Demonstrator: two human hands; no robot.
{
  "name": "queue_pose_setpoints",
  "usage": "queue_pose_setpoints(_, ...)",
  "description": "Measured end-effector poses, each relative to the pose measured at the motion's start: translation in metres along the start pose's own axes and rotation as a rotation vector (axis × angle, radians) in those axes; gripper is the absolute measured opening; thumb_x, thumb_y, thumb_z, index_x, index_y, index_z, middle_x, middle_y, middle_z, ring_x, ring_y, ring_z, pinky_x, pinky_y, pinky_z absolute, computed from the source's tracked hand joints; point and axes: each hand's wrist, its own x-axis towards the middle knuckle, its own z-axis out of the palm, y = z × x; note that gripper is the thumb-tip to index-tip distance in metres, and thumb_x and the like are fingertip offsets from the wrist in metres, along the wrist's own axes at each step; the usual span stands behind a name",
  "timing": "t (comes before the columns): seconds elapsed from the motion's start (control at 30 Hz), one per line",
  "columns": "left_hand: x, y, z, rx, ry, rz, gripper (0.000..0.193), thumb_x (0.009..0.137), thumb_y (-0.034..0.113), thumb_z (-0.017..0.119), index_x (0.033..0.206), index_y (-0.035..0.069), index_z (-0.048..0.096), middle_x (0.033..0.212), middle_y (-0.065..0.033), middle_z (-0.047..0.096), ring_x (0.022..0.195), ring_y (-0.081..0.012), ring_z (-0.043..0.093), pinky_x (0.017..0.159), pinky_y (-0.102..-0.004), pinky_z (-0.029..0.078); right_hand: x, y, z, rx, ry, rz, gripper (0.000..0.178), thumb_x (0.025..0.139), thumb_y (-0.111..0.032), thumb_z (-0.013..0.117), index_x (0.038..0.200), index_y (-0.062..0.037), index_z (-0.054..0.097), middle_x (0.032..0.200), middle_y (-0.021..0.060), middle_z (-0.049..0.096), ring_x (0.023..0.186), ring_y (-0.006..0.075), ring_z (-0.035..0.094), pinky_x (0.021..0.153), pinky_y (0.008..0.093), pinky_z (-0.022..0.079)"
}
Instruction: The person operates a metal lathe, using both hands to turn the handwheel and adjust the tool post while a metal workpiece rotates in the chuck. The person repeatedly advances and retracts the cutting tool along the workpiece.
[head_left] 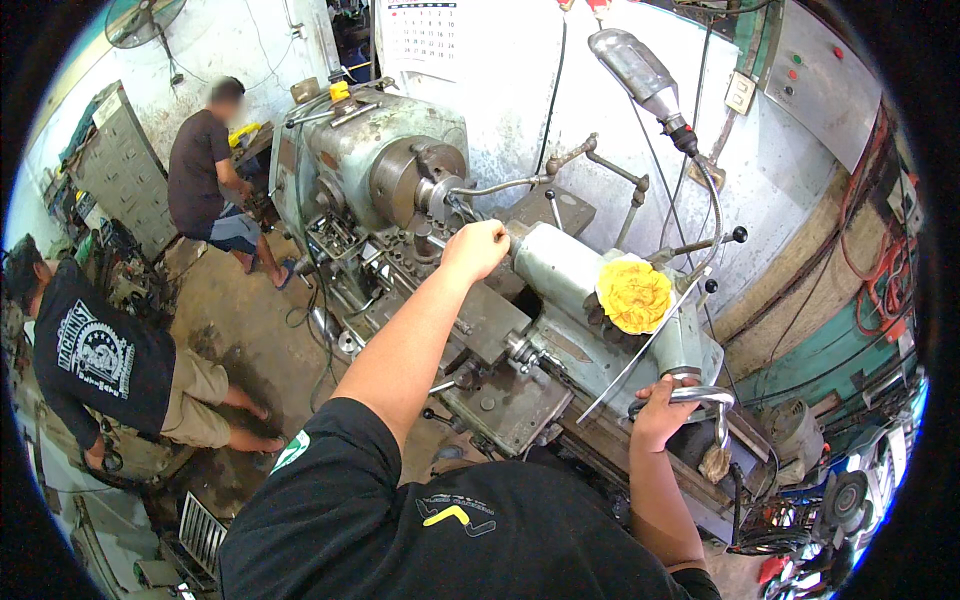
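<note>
My left hand [478,250] is closed in a fist at the front end of the green tailstock [560,262] of a metal lathe. What its fingers hold, if anything, is hidden. Just beyond it, a drill bit [460,208] points at the workpiece in the round chuck [410,178]. At the other end of the tailstock, my right hand [660,408] is wrapped round the rim of a shiny handwheel [712,395]. A crumpled yellow cloth [635,296] lies on top of the tailstock between my hands.
Below my left arm is the carriage [490,325] with its levers. A work lamp [640,75] and a jointed coolant pipe [600,155] reach over the lathe. Two other people, one in a brown shirt [198,165] and one in black [100,340], are at the left.
</note>
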Motion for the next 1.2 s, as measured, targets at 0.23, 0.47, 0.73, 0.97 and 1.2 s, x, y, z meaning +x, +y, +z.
queue_pose_setpoints(0.23,0.001,-0.001,0.002,0.044,0.011,-0.003,0.031,0.095,0.037,0.06,0.111,0.013,0.074,0.112,-0.0144,0.075,0.107,-0.0373,0.07,0.092,-0.0491,0.055,-0.004,0.0,0.001,-0.008,0.021,0.004,0.051,0.1,0.0,0.06,0.141,0.0043,0.03,0.103,0.0159,0.057,0.066,0.0182,0.062,0.058,0.0325,0.055)
queue_pose_setpoints(0.47,0.0,-0.001,0.001,0.031,0.021,0.01,0.032,0.095,0.037,0.061,0.112,0.012,0.074,0.111,-0.0158,0.075,0.106,-0.0378,0.071,0.091,-0.0493,0.056,-0.006,0.009,-0.004,-0.132,-0.046,-0.078,0.047,0.1,-0.002,0.063,0.136,0.0051,0.034,0.095,0.0143,0.06,0.066,0.0186,0.063,0.061,0.0325,0.053)
queue_pose_setpoints(0.73,-0.001,-0.002,0.002,0.019,0.044,-0.005,0.033,0.095,0.038,0.062,0.112,0.012,0.074,0.11,-0.0174,0.075,0.105,-0.0389,0.071,0.09,-0.0496,0.056,-0.004,0.039,-0.017,-0.232,-0.128,-0.189,0.041,0.097,-0.001,0.066,0.128,0.0012,0.04,0.096,0.0134,0.061,0.069,0.0182,0.064,0.062,0.032,0.054)
queue_pose_setpoints(0.97,-0.003,0.001,0.0,0.004,0.039,-0.002,0.033,0.095,0.037,0.062,0.112,0.012,0.074,0.11,-0.017,0.075,0.104,-0.039,0.071,0.09,-0.0489,0.056,0.005,0.071,-0.03,-0.317,-0.166,-0.261,0.041,0.096,-0.005,0.07,0.127,-0.0001,0.043,0.095,0.0107,0.059,0.076,0.0175,0.06,0.072,0.0335,0.053)
queue_pose_setpoints(1.2,0.0,0.001,-0.001,0.002,0.037,0.023,0.031,0.094,0.035,0.063,0.11,0.01,0.074,0.108,-0.0162,0.075,0.104,-0.0376,0.071,0.089,-0.0484,0.055,0.002,0.082,-0.034,-0.293,-0.15,-0.207,0.043,0.094,-0.001,0.069,0.129,0.0019,0.043,0.105,0.0117,0.056,0.095,0.0199,0.056,0.089,0.0372,0.049)
